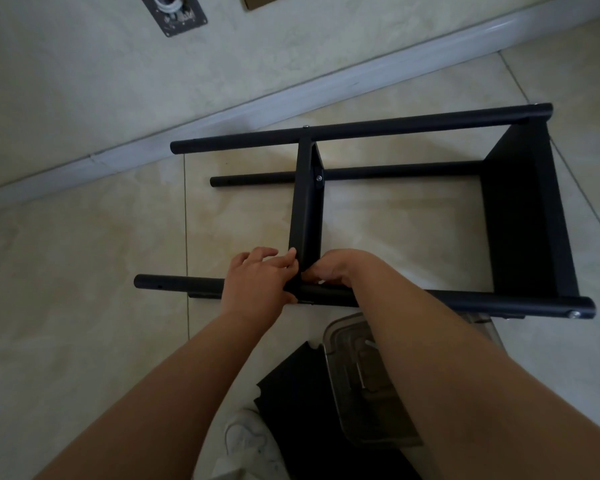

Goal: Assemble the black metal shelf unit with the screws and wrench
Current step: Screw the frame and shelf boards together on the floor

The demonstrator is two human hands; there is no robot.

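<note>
The black metal shelf unit (378,174) lies on its side on the tiled floor, its round posts running left to right. A middle shelf panel (305,202) stands between the far post (361,128) and the near post (482,301); an end panel (523,216) closes the right side. My left hand (260,282) grips the near post where the middle panel meets it, thumb against the panel. My right hand (336,271) is curled at the same joint from the right; what its fingers hold is hidden. Silver screw heads show at the far joint (318,178) and the post end (575,314).
A clear plastic container (357,382) sits on the floor under my right forearm, beside a flat black panel (291,393). A white shoe (250,441) is at the bottom. A white skirting board (222,109) and wall run diagonally behind the shelf.
</note>
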